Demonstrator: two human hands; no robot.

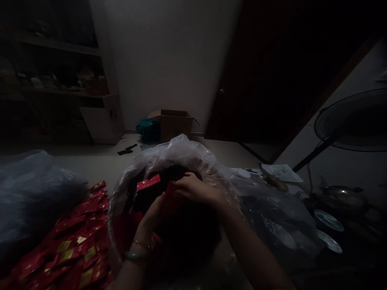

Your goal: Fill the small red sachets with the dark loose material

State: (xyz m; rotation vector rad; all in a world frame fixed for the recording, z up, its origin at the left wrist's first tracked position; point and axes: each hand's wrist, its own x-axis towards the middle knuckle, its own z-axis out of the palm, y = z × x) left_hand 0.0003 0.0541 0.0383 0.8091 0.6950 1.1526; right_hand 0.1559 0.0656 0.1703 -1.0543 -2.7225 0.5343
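Observation:
My left hand point(152, 213), with a bangle and a thin bracelet on its wrist, grips a red pouch point(171, 201) by its side. At the pouch's upper edge, the curled fingers of my right hand point(195, 188) close on it; their tips are partly hidden. Both hands are over a large open clear plastic bag point(181, 151) with dark contents, too dim to make out. Another red packet point(148, 182) with small gold marks lies inside the bag, left of the held pouch. More red material shows under my left wrist.
Many red packets with gold labels point(81, 241) are heaped at left, beside a full plastic bag point(36, 197). Behind stand an open cardboard box point(175, 125) and a teal bag point(148, 129). Plates point(329, 220) and a standing fan point(353, 121) are at right.

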